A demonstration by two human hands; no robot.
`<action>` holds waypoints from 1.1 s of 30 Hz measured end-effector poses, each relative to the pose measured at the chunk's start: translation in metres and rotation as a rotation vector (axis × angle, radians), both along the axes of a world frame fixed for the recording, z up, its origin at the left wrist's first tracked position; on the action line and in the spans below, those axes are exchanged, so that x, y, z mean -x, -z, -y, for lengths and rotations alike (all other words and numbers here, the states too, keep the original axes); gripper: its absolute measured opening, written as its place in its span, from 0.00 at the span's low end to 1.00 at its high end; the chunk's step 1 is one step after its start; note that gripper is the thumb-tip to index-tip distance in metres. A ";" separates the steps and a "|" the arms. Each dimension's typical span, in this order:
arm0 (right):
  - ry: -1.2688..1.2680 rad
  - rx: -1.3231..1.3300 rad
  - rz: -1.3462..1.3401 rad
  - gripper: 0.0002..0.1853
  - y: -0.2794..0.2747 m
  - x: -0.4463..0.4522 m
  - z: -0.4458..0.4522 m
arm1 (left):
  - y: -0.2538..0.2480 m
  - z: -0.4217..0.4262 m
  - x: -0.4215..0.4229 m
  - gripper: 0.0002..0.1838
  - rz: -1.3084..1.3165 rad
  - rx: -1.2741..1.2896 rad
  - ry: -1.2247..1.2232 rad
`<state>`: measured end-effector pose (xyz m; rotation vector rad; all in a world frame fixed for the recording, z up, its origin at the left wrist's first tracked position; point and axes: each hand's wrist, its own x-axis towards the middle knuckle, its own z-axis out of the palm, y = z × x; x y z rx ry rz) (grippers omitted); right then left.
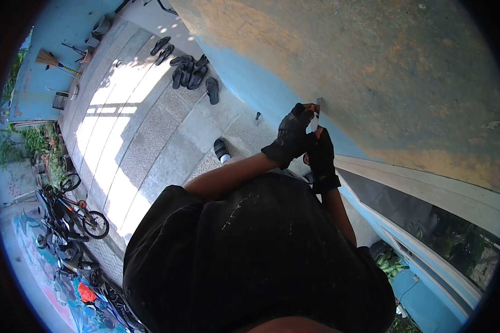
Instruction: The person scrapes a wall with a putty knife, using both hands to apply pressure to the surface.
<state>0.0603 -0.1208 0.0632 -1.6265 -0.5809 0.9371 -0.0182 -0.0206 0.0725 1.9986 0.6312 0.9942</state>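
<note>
Both my hands wear black fingerless gloves and are brought together close to the wall. My left hand [293, 135] is closed, its fingertips around a small flat pale piece [315, 121] with a thin greyish end toward the wall. Just to its right, my right hand [322, 158] is closed too, with its fingertips at the lower end of the same piece. What kind of thing it is cannot be made out. Beside the hands rises the wall [383, 77], blue low down and patchy brown-grey above. Whether the piece touches it is unclear.
A window with a pale frame [422, 175] is set in the wall at right. Several dark sandals [190, 73] lie on the paved floor [150, 133], and a small dark object [258, 116] lies nearer me. Motorbikes [66, 244] and a broom [49, 59] are at the far left.
</note>
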 end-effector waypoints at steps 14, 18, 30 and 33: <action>0.026 -0.068 0.076 0.14 0.018 0.003 -0.003 | 0.011 0.009 0.000 0.35 0.009 -0.010 0.006; 0.021 -0.001 -0.030 0.15 0.003 0.001 0.000 | 0.007 0.011 -0.002 0.34 -0.004 0.016 -0.003; 0.054 0.068 -0.223 0.16 -0.010 -0.001 -0.007 | 0.006 -0.004 -0.004 0.31 0.020 0.056 0.062; 0.043 0.091 -0.149 0.15 -0.012 0.006 -0.014 | 0.010 -0.004 -0.001 0.29 0.032 0.051 0.030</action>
